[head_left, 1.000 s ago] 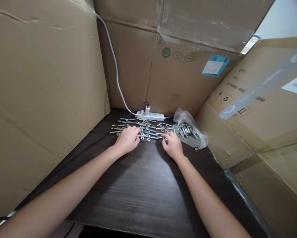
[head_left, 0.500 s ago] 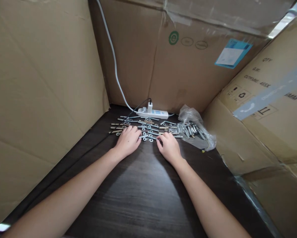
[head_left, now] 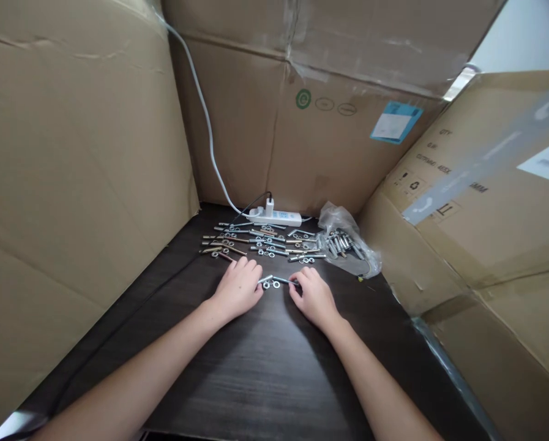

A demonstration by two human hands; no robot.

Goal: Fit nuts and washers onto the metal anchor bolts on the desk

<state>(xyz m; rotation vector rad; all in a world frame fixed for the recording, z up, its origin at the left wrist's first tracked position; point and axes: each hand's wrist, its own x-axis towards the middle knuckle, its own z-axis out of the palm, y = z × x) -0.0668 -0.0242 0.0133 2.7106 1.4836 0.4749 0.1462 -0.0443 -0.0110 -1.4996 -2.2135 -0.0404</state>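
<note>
My left hand (head_left: 240,286) rests on the dark table, its fingers curled on the outer end of a silver metal sleeve (head_left: 264,279). Opposite it, my right hand (head_left: 315,295) pinches the right end of a silver bolt (head_left: 281,280). Sleeve and bolt lie nearly in line between the hands. Just in front of them sit a nut (head_left: 267,285) and a washer (head_left: 276,284) on the tabletop. Fingertips hide the outer ends of both pieces. Beyond the hands, rows of bolts, sleeves, nuts and washers (head_left: 267,243) are spread out, some silver, some brassy.
A clear plastic bag (head_left: 363,263) of metal bolts lies at the right. Behind the rows stands a white power strip (head_left: 287,218) with a white cable (head_left: 205,104); a black cable (head_left: 164,280) crosses the table (head_left: 237,380) at left. Cardboard boxes (head_left: 228,153) wall three sides.
Both hands have come nearer to me, bringing the sleeve, bolt, nut and washer away from the rows. The camera view has shifted a little.
</note>
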